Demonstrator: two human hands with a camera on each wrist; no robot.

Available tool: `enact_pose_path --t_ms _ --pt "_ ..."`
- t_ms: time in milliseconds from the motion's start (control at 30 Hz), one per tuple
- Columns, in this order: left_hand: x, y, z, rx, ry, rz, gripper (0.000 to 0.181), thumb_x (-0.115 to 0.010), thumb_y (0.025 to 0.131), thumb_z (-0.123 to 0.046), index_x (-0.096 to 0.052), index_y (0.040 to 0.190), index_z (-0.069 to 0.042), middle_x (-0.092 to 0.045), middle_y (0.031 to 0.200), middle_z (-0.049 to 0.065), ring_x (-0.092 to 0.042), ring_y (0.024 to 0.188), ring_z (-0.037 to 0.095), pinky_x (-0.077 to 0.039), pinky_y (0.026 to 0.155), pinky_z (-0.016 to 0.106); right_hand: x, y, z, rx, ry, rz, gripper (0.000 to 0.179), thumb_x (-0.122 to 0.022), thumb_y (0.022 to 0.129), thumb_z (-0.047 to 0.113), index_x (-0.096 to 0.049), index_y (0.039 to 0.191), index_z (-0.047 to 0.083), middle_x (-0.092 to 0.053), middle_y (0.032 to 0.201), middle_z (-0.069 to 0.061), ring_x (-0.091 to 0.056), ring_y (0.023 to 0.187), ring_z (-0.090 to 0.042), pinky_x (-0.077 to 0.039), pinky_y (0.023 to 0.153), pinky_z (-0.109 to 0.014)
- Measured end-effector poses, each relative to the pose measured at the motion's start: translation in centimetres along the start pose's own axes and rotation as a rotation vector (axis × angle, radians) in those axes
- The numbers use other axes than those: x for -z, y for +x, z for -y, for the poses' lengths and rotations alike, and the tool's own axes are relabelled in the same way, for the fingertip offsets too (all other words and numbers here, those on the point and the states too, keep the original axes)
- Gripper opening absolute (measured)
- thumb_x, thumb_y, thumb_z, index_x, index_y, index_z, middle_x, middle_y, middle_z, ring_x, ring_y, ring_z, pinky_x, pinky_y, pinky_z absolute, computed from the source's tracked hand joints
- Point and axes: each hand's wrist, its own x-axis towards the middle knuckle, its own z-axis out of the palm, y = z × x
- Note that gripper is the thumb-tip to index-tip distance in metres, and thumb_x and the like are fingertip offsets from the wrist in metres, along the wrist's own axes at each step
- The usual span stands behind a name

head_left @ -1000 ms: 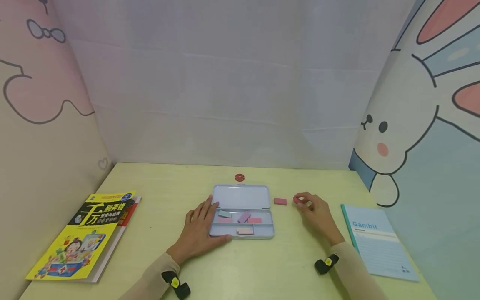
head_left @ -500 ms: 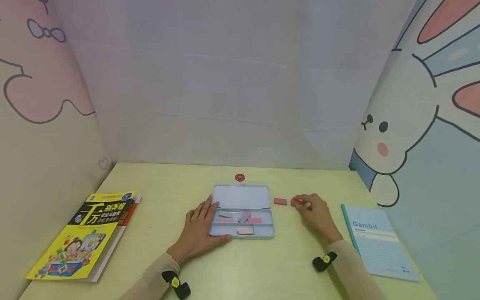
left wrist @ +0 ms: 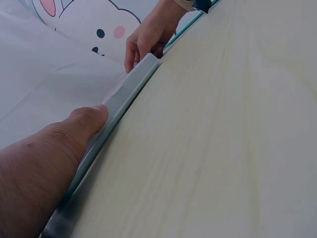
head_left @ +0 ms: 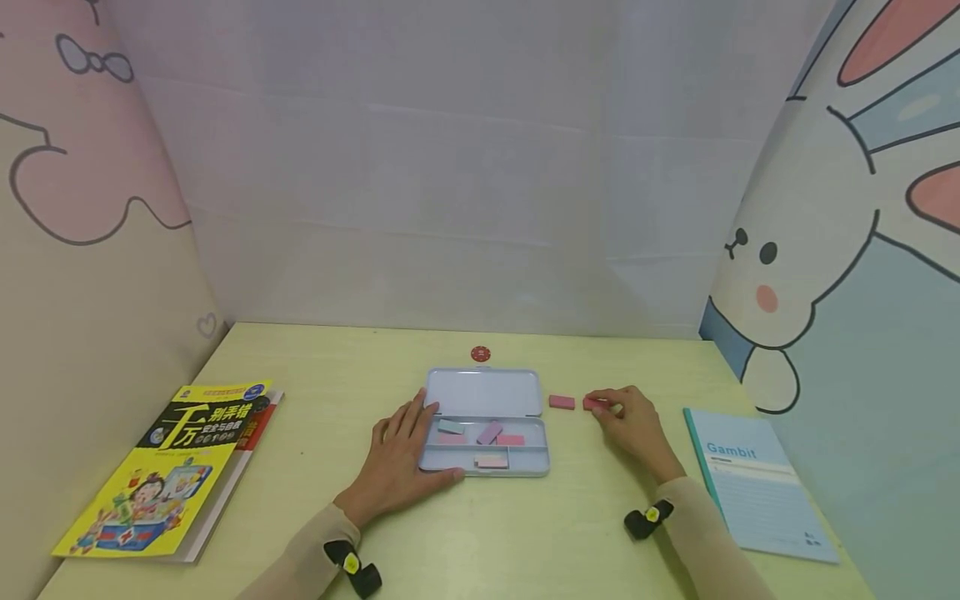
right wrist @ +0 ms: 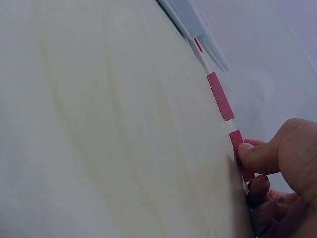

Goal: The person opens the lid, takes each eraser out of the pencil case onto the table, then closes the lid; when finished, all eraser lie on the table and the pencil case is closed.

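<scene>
A pale blue tin case (head_left: pixel 528 463) lies open on the table, its lid (head_left: pixel 483 392) folded back. In its compartments are a teal block (head_left: pixel 450 427), a purple block (head_left: pixel 489 432), a pink block (head_left: pixel 511 441) and a pale pink block (head_left: pixel 491 462). My left hand (head_left: pixel 405 458) rests along the case's left side, fingers straight, thumb at the front edge. To the right, my right hand (head_left: pixel 633 423) pinches a dark pink rectangular block (right wrist: pixel 238 144) between thumb and fingers, low at the tabletop. A matching dark pink block (head_left: pixel 562 402) lies just left of it, a small gap between them.
A red round chip (head_left: pixel 481 353) lies behind the case. Yellow-covered books (head_left: pixel 157 475) are stacked at the left, and a light blue notebook (head_left: pixel 757 483) lies at the right. A white sheet (head_left: pixel 465 208) hangs behind the table (head_left: pixel 337 358).
My right hand has brought its block slightly left and down, from a more upright hold to lying flat in line with the other dark pink block. My left hand stays put.
</scene>
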Motion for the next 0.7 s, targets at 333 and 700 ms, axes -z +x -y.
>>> enact_pose_path --t_ms 333,700 --pt "-0.03 0.04 0.00 0.000 0.002 0.000 0.115 -0.065 0.084 -0.083 -0.032 0.169 -0.014 -0.015 0.183 0.011 -0.027 0.164 0.039 -0.029 0.122 0.065 -0.35 0.07 -0.33 0.014 -0.003 -0.031 0.023 -0.072 0.102 0.017 -0.080 0.123 0.012 -0.071 0.113 -0.020 -0.062 0.089 -0.025 -0.046 0.075 -0.032" --pt "-0.08 0.05 0.04 -0.003 0.009 -0.005 0.114 -0.066 0.084 -0.083 -0.032 0.169 -0.014 -0.015 0.183 0.011 -0.028 0.163 0.039 -0.029 0.121 0.064 -0.17 -0.18 -0.38 0.019 0.048 -0.050 0.031 -0.072 0.101 0.015 -0.073 0.132 0.012 -0.069 0.115 -0.021 -0.060 0.083 -0.021 -0.047 0.074 -0.031"
